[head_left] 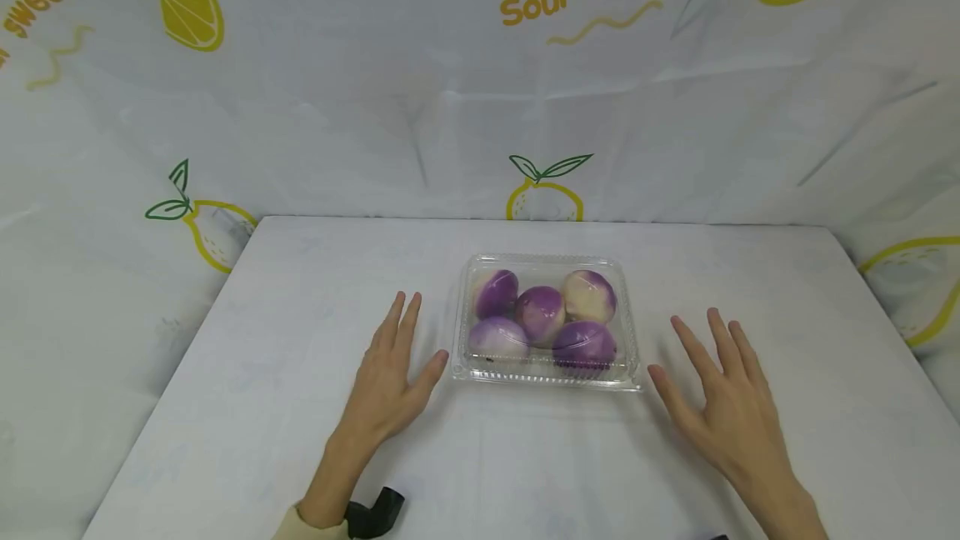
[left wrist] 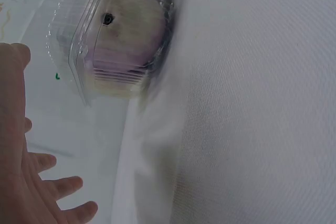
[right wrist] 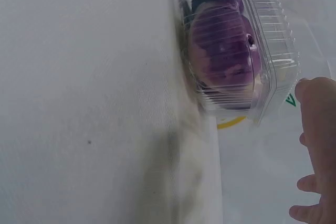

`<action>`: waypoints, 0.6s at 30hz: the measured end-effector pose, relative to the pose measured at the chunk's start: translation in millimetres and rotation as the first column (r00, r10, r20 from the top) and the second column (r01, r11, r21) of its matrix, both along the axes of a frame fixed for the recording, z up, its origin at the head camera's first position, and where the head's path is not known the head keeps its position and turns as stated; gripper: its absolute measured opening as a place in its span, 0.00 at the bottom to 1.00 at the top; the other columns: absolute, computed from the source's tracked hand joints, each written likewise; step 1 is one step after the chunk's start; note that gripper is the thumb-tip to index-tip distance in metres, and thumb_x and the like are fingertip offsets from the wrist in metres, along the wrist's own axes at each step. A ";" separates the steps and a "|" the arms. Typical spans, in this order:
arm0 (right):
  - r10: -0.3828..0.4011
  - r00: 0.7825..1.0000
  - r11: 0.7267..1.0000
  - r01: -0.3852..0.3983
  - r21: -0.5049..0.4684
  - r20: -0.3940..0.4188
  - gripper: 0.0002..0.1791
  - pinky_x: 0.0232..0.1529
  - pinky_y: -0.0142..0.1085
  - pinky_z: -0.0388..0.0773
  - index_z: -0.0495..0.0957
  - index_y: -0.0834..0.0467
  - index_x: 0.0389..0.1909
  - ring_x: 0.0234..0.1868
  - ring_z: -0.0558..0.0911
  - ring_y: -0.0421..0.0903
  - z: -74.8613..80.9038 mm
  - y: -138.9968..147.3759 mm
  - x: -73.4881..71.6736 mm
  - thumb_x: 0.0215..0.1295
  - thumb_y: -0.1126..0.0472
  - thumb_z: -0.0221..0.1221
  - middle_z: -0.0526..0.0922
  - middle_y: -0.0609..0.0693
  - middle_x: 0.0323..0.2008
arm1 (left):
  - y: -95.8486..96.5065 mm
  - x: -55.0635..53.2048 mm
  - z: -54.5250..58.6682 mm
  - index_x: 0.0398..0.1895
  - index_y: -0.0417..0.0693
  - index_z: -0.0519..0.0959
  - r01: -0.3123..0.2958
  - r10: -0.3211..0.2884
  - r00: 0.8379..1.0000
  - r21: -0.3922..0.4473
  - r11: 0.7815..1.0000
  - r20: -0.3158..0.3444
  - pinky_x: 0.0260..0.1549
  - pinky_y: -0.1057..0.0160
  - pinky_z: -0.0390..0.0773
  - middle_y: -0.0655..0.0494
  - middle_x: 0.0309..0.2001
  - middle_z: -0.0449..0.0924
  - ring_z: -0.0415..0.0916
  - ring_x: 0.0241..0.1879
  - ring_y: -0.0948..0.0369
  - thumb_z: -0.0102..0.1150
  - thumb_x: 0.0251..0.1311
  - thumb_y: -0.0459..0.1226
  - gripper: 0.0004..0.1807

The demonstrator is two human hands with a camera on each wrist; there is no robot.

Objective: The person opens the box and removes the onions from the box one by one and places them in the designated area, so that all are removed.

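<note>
A clear plastic clamshell box (head_left: 547, 383) lies on the table with its lid down. Through the lid show several purple-and-white turnips (head_left: 540, 313). To the left of the box is my left hand (head_left: 386, 386), fingers spread and thumb tip close to the box's near left corner. My right hand (head_left: 731, 415) is held off to the right side, its fingers also spread and its thumb pointing at the box. Both hands hold nothing. In the left wrist view a pale turnip (left wrist: 128, 30) shows through the box's side; in the right wrist view, a darker purple turnip (right wrist: 223, 45).
The white-covered table (head_left: 300, 273) ends at a back edge against a hanging cloth (head_left: 337, 107) printed with lemons and lettering. A black angular piece (head_left: 377, 513) sits beside my left wrist, by a cream sleeve (head_left: 307, 527).
</note>
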State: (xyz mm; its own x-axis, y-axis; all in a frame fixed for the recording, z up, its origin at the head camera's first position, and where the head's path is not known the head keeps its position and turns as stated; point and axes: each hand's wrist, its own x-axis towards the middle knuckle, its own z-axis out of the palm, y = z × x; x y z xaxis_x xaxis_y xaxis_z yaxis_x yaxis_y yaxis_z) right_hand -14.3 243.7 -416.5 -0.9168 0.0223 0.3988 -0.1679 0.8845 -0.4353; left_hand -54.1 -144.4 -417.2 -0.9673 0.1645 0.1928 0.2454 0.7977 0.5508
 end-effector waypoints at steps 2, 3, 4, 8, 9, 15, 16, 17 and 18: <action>0.005 1.000 1.000 -0.006 -0.027 -0.025 0.36 0.63 0.77 0.60 0.72 0.47 0.72 0.78 0.58 0.68 1.6 -3.4 -0.6 0.61 0.49 0.67 0.62 0.65 0.77 | 1.9 0.3 0.3 0.84 0.59 0.43 0.019 -0.020 0.999 0.050 0.999 0.024 0.68 0.30 0.64 0.49 0.84 0.44 0.53 0.80 0.41 0.54 0.70 0.54 0.47; 0.011 0.999 0.999 -0.012 -0.041 -0.033 0.36 0.61 0.77 0.62 0.72 0.47 0.72 0.78 0.59 0.68 2.5 -5.3 -0.8 0.61 0.49 0.68 0.63 0.64 0.77 | 2.9 0.4 0.4 0.84 0.58 0.42 0.031 -0.033 0.999 0.073 0.997 0.032 0.69 0.31 0.64 0.49 0.84 0.44 0.52 0.80 0.42 0.55 0.70 0.54 0.47; 0.017 0.999 0.999 -0.019 -0.051 -0.043 0.36 0.59 0.77 0.63 0.73 0.47 0.71 0.78 0.59 0.67 3.2 -7.1 -1.0 0.60 0.50 0.68 0.63 0.64 0.77 | 3.8 0.4 0.1 0.84 0.58 0.41 0.043 -0.046 0.998 0.093 0.995 0.040 0.70 0.32 0.63 0.49 0.84 0.43 0.51 0.81 0.43 0.55 0.69 0.54 0.48; 0.056 0.993 0.996 -0.064 -0.065 -0.108 0.35 0.51 0.77 0.68 0.76 0.49 0.68 0.77 0.62 0.65 5.1 -14.4 -2.1 0.57 0.51 0.70 0.66 0.62 0.75 | 7.9 0.5 -2.1 0.84 0.56 0.37 0.076 -0.090 0.993 0.165 0.983 0.077 0.72 0.35 0.63 0.49 0.84 0.43 0.52 0.81 0.45 0.58 0.67 0.55 0.53; 0.068 0.990 0.995 -0.077 -0.070 -0.123 0.35 0.51 0.77 0.69 0.77 0.49 0.67 0.77 0.63 0.65 5.2 -16.3 -2.4 0.56 0.52 0.71 0.67 0.61 0.75 | 9.0 0.4 -3.2 0.84 0.57 0.36 0.080 -0.096 0.992 0.184 0.980 0.084 0.71 0.35 0.64 0.48 0.84 0.45 0.54 0.80 0.46 0.59 0.65 0.55 0.54; 0.133 0.977 0.987 -0.146 -0.069 -0.167 0.32 0.52 0.75 0.71 0.79 0.49 0.65 0.78 0.63 0.60 4.7 -26.9 -5.5 0.60 0.44 0.68 0.68 0.58 0.75 | 16.6 -1.4 -10.3 0.84 0.64 0.34 0.110 -0.149 0.983 0.311 0.944 0.103 0.68 0.37 0.69 0.46 0.83 0.47 0.61 0.77 0.46 0.68 0.56 0.55 0.63; 0.147 0.974 0.985 -0.160 -0.066 -0.171 0.32 0.54 0.74 0.71 0.79 0.50 0.65 0.78 0.63 0.60 4.6 -28.7 -6.2 0.62 0.40 0.66 0.68 0.58 0.75 | 17.5 -2.0 -11.5 0.84 0.63 0.33 0.117 -0.159 0.982 0.328 0.937 0.103 0.69 0.38 0.70 0.46 0.83 0.45 0.61 0.77 0.45 0.70 0.55 0.55 0.64; 0.162 0.971 0.982 -0.176 -0.065 -0.177 0.32 0.56 0.74 0.70 0.79 0.50 0.65 0.78 0.63 0.60 4.5 -30.7 -6.8 0.64 0.38 0.65 0.68 0.57 0.75 | 18.3 -2.8 -12.8 0.84 0.62 0.34 0.128 -0.171 0.981 0.344 0.930 0.096 0.69 0.40 0.70 0.45 0.83 0.45 0.61 0.77 0.45 0.71 0.54 0.55 0.65; 0.176 0.967 0.980 -0.190 -0.061 -0.183 0.33 0.59 0.73 0.70 0.80 0.50 0.64 0.78 0.63 0.60 4.4 -32.6 -7.8 0.65 0.36 0.62 0.68 0.57 0.75 | 19.0 -3.8 -14.5 0.84 0.61 0.33 0.136 -0.179 0.980 0.355 0.925 0.092 0.69 0.41 0.71 0.44 0.83 0.45 0.62 0.77 0.44 0.72 0.53 0.54 0.66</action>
